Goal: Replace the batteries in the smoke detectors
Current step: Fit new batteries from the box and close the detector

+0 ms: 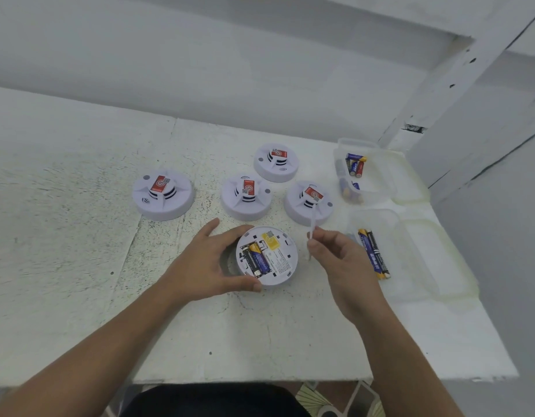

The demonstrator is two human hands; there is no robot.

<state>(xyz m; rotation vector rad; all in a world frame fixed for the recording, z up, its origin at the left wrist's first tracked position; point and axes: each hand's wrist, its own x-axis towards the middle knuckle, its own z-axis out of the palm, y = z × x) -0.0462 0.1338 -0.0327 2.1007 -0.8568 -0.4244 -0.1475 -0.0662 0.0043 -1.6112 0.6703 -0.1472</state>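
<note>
Smoke detector (pixel 279 261), one, back side up, near the middle of the table (pixel 79 236), a little toward the near edge. Battery bay uncovered; two cells (pixel 257 260) seated side by side. We cannot tell whether these are spent or fresh.

Left hand (pixel 206 266): fingers (pixel 212 228) spread wide round the unit's left rim, thumb under its near side. We think the unit is tipped up rather than lying flat.

Right hand (pixel 341 260), just right of the unit: fingers (pixel 315 243) pinched narrow on a thin white strip (pixel 312 218). The strip points toward the rightmost face-up detector (pixel 296 206); contact not determinable.

Other face-up detectors, three (pixel 246 196), grouped toward the far edge.

Clear containers, two, along the right edge:
- far container (pixel 377 179), holding several loose batteries (pixel 355 165);
- near container (pixel 410 257), holding a pair laid together (pixel 376 255).

Hazards, in our judgement:
- The grip is on the rim only, so the tipped unit could slip or drop flat and jolt the cells out of their springs.
- The light pinch could let the strip slide out, or the strip could catch the neighbouring detector.
- With two open containers this close, spent and fresh cells are easily mixed.
- Cells refitted without checking the polarity marks would leave the unit dead.
</note>
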